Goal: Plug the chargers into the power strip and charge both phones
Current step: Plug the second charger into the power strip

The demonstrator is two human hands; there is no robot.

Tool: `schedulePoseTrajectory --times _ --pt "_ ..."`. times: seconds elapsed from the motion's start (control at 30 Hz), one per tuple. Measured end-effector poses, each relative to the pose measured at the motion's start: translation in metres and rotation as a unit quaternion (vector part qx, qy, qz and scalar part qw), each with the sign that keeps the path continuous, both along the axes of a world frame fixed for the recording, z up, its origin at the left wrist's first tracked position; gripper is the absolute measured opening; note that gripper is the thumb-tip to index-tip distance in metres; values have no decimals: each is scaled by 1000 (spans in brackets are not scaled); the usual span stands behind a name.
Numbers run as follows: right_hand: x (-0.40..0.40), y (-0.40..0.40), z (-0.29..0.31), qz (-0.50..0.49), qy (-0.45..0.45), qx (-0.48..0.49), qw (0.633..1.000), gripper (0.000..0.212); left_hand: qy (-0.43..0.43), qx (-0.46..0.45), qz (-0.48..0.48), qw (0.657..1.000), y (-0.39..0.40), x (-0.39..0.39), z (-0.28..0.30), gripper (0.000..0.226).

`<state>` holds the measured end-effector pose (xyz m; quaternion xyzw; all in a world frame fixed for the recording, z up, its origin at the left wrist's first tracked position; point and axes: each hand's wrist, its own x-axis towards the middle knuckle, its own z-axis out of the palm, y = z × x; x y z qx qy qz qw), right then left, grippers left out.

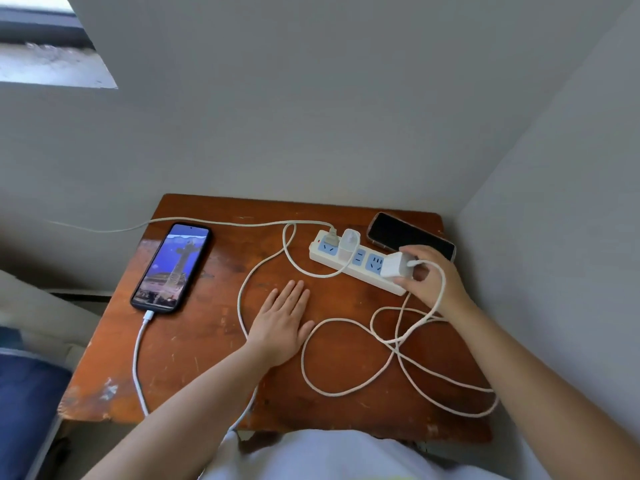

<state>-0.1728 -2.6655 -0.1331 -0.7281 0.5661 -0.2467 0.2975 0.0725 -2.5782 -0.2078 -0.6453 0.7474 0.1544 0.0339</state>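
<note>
Lit phone (172,267) lies near the worktop's (194,344) far left corner, its white cable (138,362) plugged into its near end and running off the near edge; that cable looks to loop back to the first charger (349,244), already seated in the power strip (356,263) at the far right. Left hand (282,323) rests flat mid-worktop, palm down, fingers (294,294) straight and only slightly spread, gripping nothing, forearm coming in from the near edge, not touching the strip. Right hand (429,275) is at the near right end of the strip, wrist bent inward, thumb and fingers pinching the second charger (398,266) by its sides, block at or just over the last socket; cannot tell if the prongs are in. Dark phone (410,236) sits at the far right corner just behind the strip, screen off, no cable seen in it. Risks: strip is not braced, so pushing the plug may slide or tip it toward the dark phone; prongs may miss the slots if the block goes in tilted; the second cable (398,348) lies in tangled loops by the right edge and may snag on the wrist or come up short of the phone.
</note>
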Motion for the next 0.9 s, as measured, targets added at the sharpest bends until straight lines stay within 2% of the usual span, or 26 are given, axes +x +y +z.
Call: schedulePoseTrajectory --times 0.1,0.37,0.5,0.63,0.7,0.8,0.9 --pt "-3 -16 8 21 -20 52 998 50 6 -9 -1 1000 0 1 -5 60" --pt "5 -55 31 156 100 117 976 51 22 -12 9 1000 0 1 -6 61" --pt "13 -53 29 116 135 83 981 36 23 -13 10 1000 -1 2 -9 61" --pt "16 -44 29 33 97 61 993 30 25 -13 10 1000 -1 2 -8 61" --pt "17 -45 35 48 111 74 990 30 25 -13 9 1000 -1 2 -7 61" --pt "18 -49 46 110 181 115 970 32 22 -11 10 1000 -1 1 -7 61" --pt "26 -53 53 116 225 147 956 33 21 -10 10 1000 -1 2 -7 61"
